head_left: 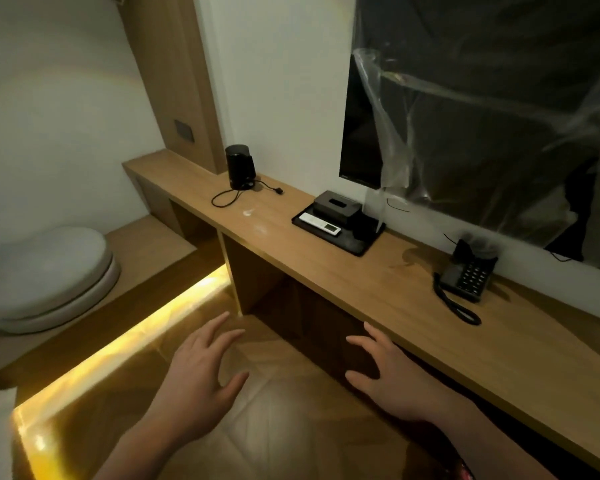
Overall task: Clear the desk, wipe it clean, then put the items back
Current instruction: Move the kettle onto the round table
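A long wooden desk runs along the wall. On it stand a black kettle with a loose cord, a black tray holding a dark tissue box and a white remote, and a black telephone with a coiled cord. A pale smear marks the desktop between kettle and tray. My left hand and my right hand hover in front of the desk edge, below its top. Both are empty with fingers spread.
A wall television hangs above the desk, partly draped in clear plastic film. A white cushioned seat sits on the raised platform at left. A glowing light strip lines the platform edge. Wooden floor lies below.
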A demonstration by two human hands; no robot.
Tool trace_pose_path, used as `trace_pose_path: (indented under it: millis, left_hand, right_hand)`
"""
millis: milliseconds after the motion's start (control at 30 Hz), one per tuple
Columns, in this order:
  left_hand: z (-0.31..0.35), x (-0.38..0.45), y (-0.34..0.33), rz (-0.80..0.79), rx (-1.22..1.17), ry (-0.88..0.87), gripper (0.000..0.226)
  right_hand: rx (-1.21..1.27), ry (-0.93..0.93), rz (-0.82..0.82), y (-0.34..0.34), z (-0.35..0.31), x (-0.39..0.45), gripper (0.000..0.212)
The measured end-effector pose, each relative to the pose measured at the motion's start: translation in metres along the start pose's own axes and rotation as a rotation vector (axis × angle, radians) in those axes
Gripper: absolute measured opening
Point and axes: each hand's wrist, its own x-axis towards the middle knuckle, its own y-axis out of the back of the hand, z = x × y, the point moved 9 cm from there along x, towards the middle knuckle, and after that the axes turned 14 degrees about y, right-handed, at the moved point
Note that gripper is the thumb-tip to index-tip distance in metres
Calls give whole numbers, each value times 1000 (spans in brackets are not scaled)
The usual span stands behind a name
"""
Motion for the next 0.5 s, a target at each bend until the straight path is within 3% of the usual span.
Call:
trace_pose_path:
  millis: [267, 500]
  left_hand:
    - [-63, 122, 48, -112, 51, -55, 68]
    - [-57, 232, 88, -106, 22, -119, 66]
  right_hand:
    - [88, -85, 39, -6, -53, 104, 66]
    - [114, -117, 109, 33, -72, 183, 66]
